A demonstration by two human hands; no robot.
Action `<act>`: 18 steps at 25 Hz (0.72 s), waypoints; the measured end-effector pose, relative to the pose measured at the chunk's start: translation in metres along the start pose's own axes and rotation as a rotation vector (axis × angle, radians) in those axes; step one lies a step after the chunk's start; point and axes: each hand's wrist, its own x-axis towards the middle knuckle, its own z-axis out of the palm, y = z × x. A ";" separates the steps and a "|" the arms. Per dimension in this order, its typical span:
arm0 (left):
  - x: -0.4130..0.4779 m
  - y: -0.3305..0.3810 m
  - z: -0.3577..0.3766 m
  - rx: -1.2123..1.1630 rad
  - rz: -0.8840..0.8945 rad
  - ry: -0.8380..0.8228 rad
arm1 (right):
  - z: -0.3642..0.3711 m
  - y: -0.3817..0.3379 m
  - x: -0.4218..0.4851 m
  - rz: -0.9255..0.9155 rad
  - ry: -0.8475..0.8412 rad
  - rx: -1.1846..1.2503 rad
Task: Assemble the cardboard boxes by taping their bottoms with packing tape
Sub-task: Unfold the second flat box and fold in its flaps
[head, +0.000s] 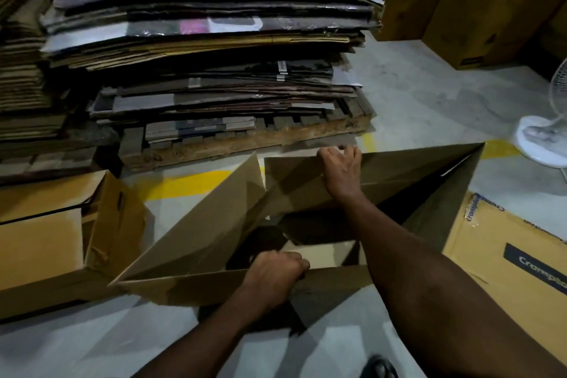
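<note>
**Position of the workpiece.** The cardboard box (196,242) is open and sits low over the floor (429,95), directly in front of the person. Whether it rests on the floor cannot be told. Its flaps stand apart and dark floor shows through the opening. No packing tape can be seen on the box or anywhere nearby.

**State of the hands.** Both hands hold the box.
1. The left hand (276,270) has its fingers curled over the top edge of the near panel.
2. The right hand (340,169) has its fingers hooked over the top edge of the far panel, with the arm reaching across the opening.

**Governing relation.** The long axis of the box runs left to right across the person. The 2 gripped panels are the long ones, so the hands face each other across the short axis. The left hand is nearer the body. Bringing these panels together is probably the coming step, and taping appears not yet started.

**Legible markings.** A printed carton (506,255) lies just right of the box. Its dark label reads "Crompto", cut off at the frame edge, and the same name is repeated in small print along its edge. The labels in the stack of flattened cartons (208,40) behind are too blurred to read.
</note>
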 end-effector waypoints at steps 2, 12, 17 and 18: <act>0.004 -0.004 0.002 -0.018 -0.006 0.010 | -0.003 0.010 0.002 0.111 0.008 -0.046; 0.017 0.008 0.001 0.056 0.083 -0.078 | 0.002 0.037 0.014 0.168 0.027 -0.124; 0.035 0.017 0.012 0.060 0.058 -0.043 | 0.016 -0.012 0.030 0.007 0.031 0.016; 0.037 0.017 0.013 0.033 0.046 -0.044 | 0.016 -0.014 0.035 0.005 0.010 0.054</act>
